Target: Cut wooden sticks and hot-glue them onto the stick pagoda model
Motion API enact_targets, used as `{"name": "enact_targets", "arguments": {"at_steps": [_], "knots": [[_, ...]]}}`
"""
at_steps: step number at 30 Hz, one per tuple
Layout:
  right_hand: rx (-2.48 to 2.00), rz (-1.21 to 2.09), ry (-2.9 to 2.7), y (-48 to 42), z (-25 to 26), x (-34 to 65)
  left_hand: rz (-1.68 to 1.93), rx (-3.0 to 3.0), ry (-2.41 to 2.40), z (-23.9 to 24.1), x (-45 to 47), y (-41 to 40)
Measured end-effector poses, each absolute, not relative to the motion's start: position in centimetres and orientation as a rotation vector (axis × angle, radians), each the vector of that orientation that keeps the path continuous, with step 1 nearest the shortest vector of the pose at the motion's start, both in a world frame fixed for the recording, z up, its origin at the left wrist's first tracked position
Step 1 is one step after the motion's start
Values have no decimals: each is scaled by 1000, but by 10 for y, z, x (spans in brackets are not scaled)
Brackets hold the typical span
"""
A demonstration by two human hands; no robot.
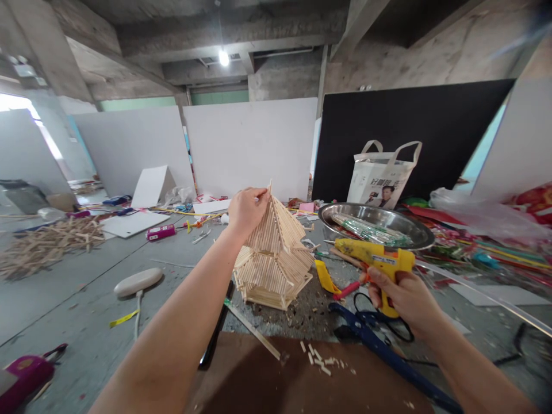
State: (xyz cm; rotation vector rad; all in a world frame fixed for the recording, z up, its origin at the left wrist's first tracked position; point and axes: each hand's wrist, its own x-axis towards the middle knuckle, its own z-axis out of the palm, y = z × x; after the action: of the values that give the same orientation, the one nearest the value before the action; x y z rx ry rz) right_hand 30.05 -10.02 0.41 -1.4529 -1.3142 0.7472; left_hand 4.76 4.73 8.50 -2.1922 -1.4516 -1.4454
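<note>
A small tiered tower model built of thin wooden sticks [269, 264] stands upright in the middle of the head view. My left hand [249, 210] is at its peak, fingers pinched against the pointed top; whether a loose stick is between them is hidden. On the right, my right hand [403, 296] is wrapped around the handle of a yellow hot glue gun [375, 253]. Its nozzle points left toward the model, a short gap away. A clear glue stick [478, 290] extends from the gun's back.
Blue-handled pliers [388, 351] lie below the glue gun, partly across a brown board [267, 379] with cut stick bits. A steel basin [420, 233] holds plastic-wrapped items. A white bag [383, 175] stands behind. A stick pile [47, 244] lies left, beyond a white oval device [138, 282].
</note>
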Motion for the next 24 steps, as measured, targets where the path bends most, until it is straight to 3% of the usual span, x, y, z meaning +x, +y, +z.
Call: {"name": "enact_targets", "arguments": {"at_steps": [14,24], "knots": [[-1444,727,-1264,-103,8,294,-1413,-2187,-1458,86,49,47],[-1445,731,-1292,-102,6,296,-1486,-1970,-1761,86,39,37]]}}
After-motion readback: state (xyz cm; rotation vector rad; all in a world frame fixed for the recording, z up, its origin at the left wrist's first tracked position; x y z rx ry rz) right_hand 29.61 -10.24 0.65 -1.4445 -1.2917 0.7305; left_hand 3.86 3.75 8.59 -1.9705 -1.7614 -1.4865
